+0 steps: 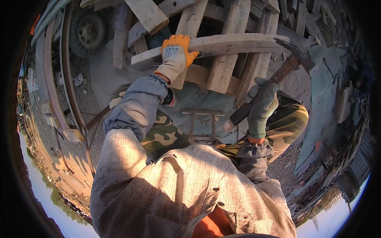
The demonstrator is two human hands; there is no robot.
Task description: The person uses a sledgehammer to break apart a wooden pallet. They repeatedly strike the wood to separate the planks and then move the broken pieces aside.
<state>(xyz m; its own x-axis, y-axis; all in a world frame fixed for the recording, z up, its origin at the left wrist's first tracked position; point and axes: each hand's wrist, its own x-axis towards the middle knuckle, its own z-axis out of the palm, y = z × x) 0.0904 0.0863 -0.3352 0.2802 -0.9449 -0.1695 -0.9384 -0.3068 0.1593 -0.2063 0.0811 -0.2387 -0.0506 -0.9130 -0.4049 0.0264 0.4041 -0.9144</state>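
My left hand [175, 55], in a white and orange work glove that bears writing, is closed over a long wooden board [238, 44]. This board lies crosswise on several other timber pieces [227, 67], which slant toward me. My right hand [263, 98], in a grey-green knit glove, grips the handle of a claw hammer [276, 73]. The hammer's metal head [300, 58] points up and right, overlapping the right end of the board in the picture. Whether the head touches the wood I cannot tell.
Between my knees is a small wooden frame [203, 113]. Stacked timber [143, 15] reaches beyond my left hand, near a wheel with a tyre [88, 31]. Curved metal rails [67, 68] stand at left. Greenish sheeting [323, 98] covers ground at right, with scrap wood [343, 101] past it.
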